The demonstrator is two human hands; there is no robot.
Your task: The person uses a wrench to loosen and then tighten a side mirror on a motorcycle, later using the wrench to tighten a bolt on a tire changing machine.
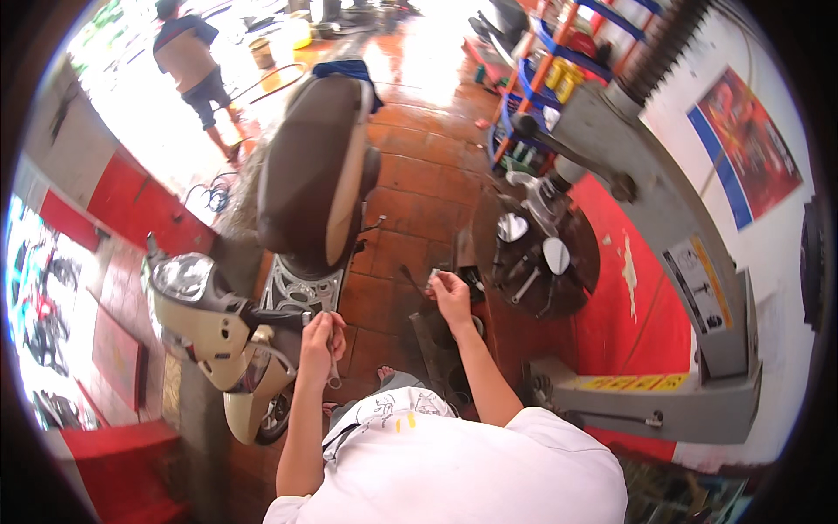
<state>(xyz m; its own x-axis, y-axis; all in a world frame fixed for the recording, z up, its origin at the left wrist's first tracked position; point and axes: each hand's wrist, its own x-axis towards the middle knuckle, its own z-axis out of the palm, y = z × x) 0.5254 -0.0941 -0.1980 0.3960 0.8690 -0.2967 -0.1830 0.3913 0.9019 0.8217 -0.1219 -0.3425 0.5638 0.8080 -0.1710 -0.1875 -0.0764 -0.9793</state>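
My left hand (321, 342) is closed around a slim, shiny wrench (334, 381), whose lower end sticks out beneath the fingers. It is beside the handlebar of a cream scooter (209, 323) with a long dark brown seat (310, 175). The fingers of my right hand (452, 299) pinch a small silvery metal piece (433, 275), too small to name. That hand is over the tiled floor, left of a dark round table (576, 284). On the table are two scooter mirrors (556, 255) and several wrenches (525, 285).
A tall grey machine (698, 218) with a lever arm stands at the right by a red and white wall. Behind the table rises a blue and orange rack (532, 79) of bottles. At the far left, a person (188, 61) faces away. Dark boxy items (432, 345) lie below my right hand.
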